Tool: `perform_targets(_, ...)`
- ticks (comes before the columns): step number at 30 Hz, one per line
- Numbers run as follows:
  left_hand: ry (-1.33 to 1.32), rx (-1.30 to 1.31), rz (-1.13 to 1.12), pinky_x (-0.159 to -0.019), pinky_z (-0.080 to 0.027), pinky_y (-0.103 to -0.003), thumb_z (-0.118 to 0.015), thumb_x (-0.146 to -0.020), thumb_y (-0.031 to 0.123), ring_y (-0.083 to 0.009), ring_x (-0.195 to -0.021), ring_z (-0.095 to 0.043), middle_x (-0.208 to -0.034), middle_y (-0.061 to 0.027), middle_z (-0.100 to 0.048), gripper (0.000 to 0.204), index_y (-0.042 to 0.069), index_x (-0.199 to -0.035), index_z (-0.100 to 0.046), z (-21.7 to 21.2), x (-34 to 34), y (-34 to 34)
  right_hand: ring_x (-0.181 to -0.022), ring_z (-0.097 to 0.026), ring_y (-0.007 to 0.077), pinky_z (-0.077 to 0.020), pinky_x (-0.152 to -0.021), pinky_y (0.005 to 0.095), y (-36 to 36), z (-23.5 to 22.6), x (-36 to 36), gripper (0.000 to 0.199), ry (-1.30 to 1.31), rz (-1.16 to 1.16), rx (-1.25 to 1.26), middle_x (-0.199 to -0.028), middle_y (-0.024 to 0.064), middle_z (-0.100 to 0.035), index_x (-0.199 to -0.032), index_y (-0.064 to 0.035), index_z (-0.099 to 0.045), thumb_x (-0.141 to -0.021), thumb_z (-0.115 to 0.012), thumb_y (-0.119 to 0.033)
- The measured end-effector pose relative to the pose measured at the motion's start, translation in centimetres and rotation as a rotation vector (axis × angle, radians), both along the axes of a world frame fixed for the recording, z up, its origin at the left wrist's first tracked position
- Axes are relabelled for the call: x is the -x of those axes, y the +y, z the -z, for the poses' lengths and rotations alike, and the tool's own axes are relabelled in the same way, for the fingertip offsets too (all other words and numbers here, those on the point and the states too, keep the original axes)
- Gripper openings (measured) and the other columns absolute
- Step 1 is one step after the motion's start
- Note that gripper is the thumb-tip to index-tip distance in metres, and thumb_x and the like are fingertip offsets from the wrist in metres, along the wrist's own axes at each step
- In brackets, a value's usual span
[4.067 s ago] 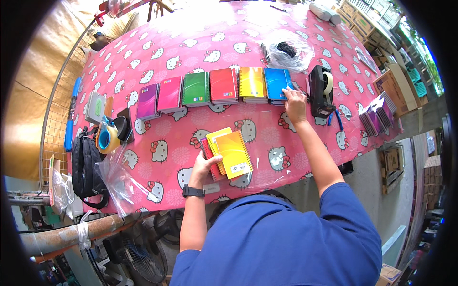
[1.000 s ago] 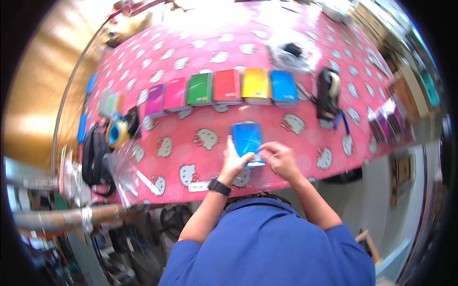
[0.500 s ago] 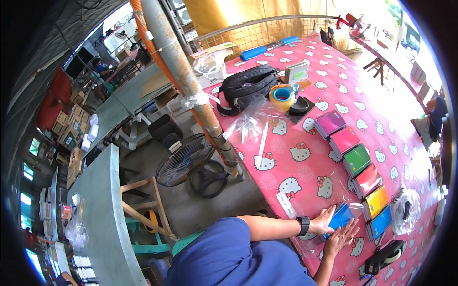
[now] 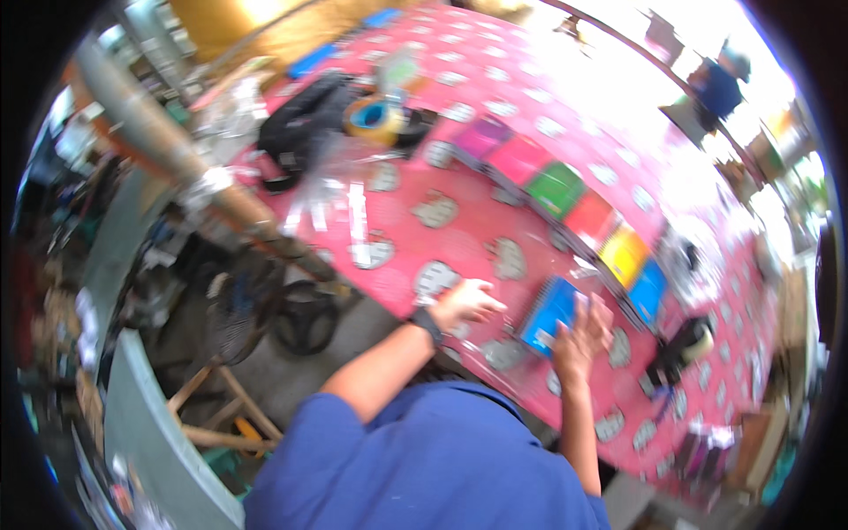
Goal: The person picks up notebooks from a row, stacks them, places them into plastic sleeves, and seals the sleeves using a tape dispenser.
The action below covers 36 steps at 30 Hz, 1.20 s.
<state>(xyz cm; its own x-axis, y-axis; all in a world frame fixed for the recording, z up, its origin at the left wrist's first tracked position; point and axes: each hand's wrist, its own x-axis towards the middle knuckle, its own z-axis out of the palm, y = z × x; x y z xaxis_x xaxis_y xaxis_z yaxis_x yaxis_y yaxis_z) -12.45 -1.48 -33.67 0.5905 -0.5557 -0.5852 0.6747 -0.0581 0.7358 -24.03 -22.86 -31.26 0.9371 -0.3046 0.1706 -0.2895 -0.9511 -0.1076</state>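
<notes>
A blue spiral-bound notebook (image 4: pixel 544 316) lies near the table's front edge. My right hand (image 4: pixel 579 340) is at its right side, fingers spread, the fingertips touching or just over the cover. To the left, my left hand (image 4: pixel 468 304), with a dark watch at the wrist, is apart from the notebook. Its fingers are stretched out and nothing is in them. Beyond the hands runs a slanting row of notebook stacks: purple (image 4: pixel 482 138), pink (image 4: pixel 525 159), green (image 4: pixel 555 189), red (image 4: pixel 589 219), yellow (image 4: pixel 624 254) and blue (image 4: pixel 649 291). The picture is blurred by motion.
A black tape dispenser (image 4: pixel 676 355) and a crumpled clear plastic bag (image 4: pixel 693 256) lie at the right. Farther left are a black backpack (image 4: pixel 305 128), tape rolls (image 4: pixel 373 119) and clear plastic wrap (image 4: pixel 327 181). A rusty post (image 4: pixel 190 163) stands beside the pink-covered table (image 4: pixel 402 296).
The view has swung to the right. My left hand has come off the blue notebook and moved left. My right hand has shifted to the notebook's right side, fingers spread.
</notes>
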Motion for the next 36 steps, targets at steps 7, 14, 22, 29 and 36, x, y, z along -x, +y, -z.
perform_targets(7,-1.286,-0.348,0.217,-0.069,-0.05,-0.038,-0.054,-0.077,0.002,-0.0298,-0.079,-0.06,-0.089,-0.0147,-0.058,0.035,0.003,-0.111,-0.059,-4.4,6.6,-6.3,-0.081,-0.058,0.0279,-0.0466,-0.07,0.0369,-1.0,-2.2,-3.1,0.028,-0.14,-0.023,-0.86,-0.08,0.0131,-0.061,-0.072,-0.0014,-0.067,-0.081,-0.064,-0.028)
perform_targets(14,-1.309,0.046,0.225,-0.075,-0.05,-0.035,-0.055,-0.086,0.015,-0.0294,-0.091,-0.061,-0.107,-0.0118,-0.06,0.028,0.006,-0.112,-0.057,-2.8,3.5,-4.7,-0.07,-0.063,0.0231,-0.0491,-0.066,0.033,-0.5,-2.7,-3.4,0.023,0.085,0.173,-0.805,-0.076,0.0151,-0.065,-0.08,-0.0008,-0.068,-0.077,-0.067,-0.024)
perform_targets(22,-1.599,-0.358,0.541,-0.11,-0.011,-0.05,-0.042,-0.092,0.034,-0.0278,-0.14,-0.009,-0.151,-0.0053,-0.017,0.059,0.013,-0.143,-0.023,1.2,0.1,-4.9,-0.13,-0.033,0.0282,-0.0293,-0.101,0.0465,-2.4,-3.7,-1.4,0.061,0.304,-0.368,-0.39,-0.133,0.0049,-0.048,-0.122,-0.0094,-0.054,-0.07,-0.074,-0.033)
perform_targets(29,-1.456,-0.104,0.585,-0.11,0.001,-0.05,-0.035,-0.093,0.031,-0.0303,-0.141,0.001,-0.152,-0.0147,-0.006,0.063,0.006,-0.145,-0.009,2.5,-0.1,-5.6,-0.14,-0.002,0.034,-0.0089,-0.102,0.0664,-3.0,-0.3,-0.7,0.112,0.239,-0.186,-0.42,-0.152,0.0048,-0.013,-0.144,-0.0196,-0.026,-0.053,-0.07,-0.069)
perform_targets(36,-1.479,-0.259,0.73,-0.107,0.002,-0.059,-0.048,-0.088,0.04,-0.0294,-0.141,0.004,-0.152,-0.001,-0.013,0.063,0.019,-0.143,-0.026,0.9,-0.4,-6.3,-0.139,0.004,0.0378,-0.0075,-0.103,0.0655,-1.1,0.5,-1.9,0.122,0.271,-0.11,-0.398,-0.153,0.0057,-0.002,-0.146,-0.023,-0.017,-0.047,-0.074,-0.067)
